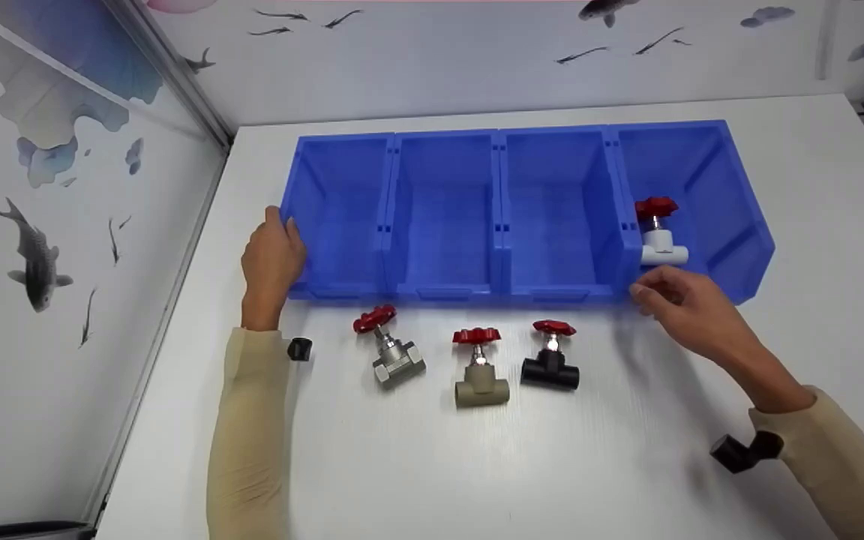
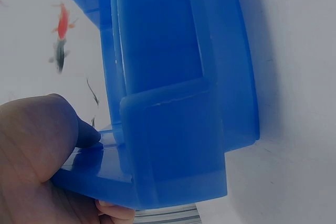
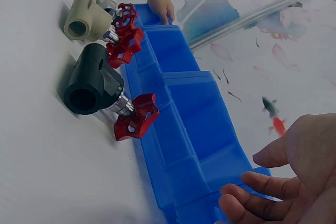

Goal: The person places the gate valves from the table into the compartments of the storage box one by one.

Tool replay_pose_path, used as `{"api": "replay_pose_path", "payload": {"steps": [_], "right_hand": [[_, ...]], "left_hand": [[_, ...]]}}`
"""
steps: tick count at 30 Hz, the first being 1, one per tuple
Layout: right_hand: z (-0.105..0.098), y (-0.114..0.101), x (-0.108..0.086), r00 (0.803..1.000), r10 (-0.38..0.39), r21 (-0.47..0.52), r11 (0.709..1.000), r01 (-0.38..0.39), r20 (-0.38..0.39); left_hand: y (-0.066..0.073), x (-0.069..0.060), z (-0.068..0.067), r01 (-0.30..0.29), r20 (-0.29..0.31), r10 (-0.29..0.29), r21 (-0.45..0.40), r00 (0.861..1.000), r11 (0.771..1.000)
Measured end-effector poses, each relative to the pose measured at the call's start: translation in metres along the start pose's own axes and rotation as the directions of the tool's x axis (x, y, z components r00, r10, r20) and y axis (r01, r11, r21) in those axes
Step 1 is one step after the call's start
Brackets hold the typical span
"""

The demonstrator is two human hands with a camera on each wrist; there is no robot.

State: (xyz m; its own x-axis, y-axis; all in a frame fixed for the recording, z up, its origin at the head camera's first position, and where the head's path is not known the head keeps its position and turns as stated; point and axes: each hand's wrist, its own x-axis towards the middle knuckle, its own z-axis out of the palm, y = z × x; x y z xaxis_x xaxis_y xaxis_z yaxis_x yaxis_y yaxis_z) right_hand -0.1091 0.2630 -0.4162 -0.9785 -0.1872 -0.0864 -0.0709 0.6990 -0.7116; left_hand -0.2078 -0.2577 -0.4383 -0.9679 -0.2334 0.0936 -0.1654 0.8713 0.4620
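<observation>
Four joined blue bins (image 1: 443,294) stand in a row. My left hand (image 1: 273,251) grips the outer wall of the leftmost bin; in the left wrist view the thumb of this hand (image 2: 39,145) lies over the blue rim (image 2: 100,182), with fingertips beneath. By the front corner of the rightmost bin is my right hand (image 1: 691,307), its fingers loosely bent and apart from the thumb in the right wrist view. Inside that bin lies a white valve (image 1: 661,247) with a red handwheel. In front of the row are a metal valve (image 1: 399,361), a beige valve (image 1: 481,384) and a black valve (image 1: 550,371).
The bins stand on a white table (image 1: 402,472). Behind it and at the left rise white panels (image 1: 447,60) printed with fish and leaves, joined by a metal corner strip. A black device is at each wrist.
</observation>
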Motion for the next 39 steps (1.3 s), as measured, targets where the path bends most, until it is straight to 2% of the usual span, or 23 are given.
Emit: {"api": "replay_pose_path", "payload": {"steps": [12, 19, 27, 34, 39], "right_hand": [[0.01, -0.001, 0.002, 0.991, 0.044, 0.031, 0.998, -0.048, 0.124], [0.018, -0.001, 0.002, 0.987, -0.003, 0.032, 0.999, -0.002, 0.162], [0.023, -0.001, 0.004, 0.962, -0.013, 0.034, 0.999, 0.004, 0.274], [0.028, 0.001, 0.004, 0.947, -0.045, 0.044, 0.999, 0.033, 0.318], [0.032, 0.001, 0.004, 0.933, -0.046, 0.079, 0.997, 0.018, 0.356]], "left_hand": [[-0.001, 0.001, 0.0, 0.004, 0.0, -0.004, 0.001, 1.0, 1.0], [0.0, 0.0, 0.0, -0.014, -0.009, 0.014, 0.002, 1.0, 1.0], [-0.001, 0.0, 0.0, -0.001, -0.001, 0.001, 0.001, 1.0, 1.0], [0.0, 0.001, 0.0, 0.005, -0.002, -0.005, -0.002, 1.0, 1.0], [0.0, 0.001, 0.0, 0.003, -0.002, -0.003, -0.002, 1.0, 1.0]]}}
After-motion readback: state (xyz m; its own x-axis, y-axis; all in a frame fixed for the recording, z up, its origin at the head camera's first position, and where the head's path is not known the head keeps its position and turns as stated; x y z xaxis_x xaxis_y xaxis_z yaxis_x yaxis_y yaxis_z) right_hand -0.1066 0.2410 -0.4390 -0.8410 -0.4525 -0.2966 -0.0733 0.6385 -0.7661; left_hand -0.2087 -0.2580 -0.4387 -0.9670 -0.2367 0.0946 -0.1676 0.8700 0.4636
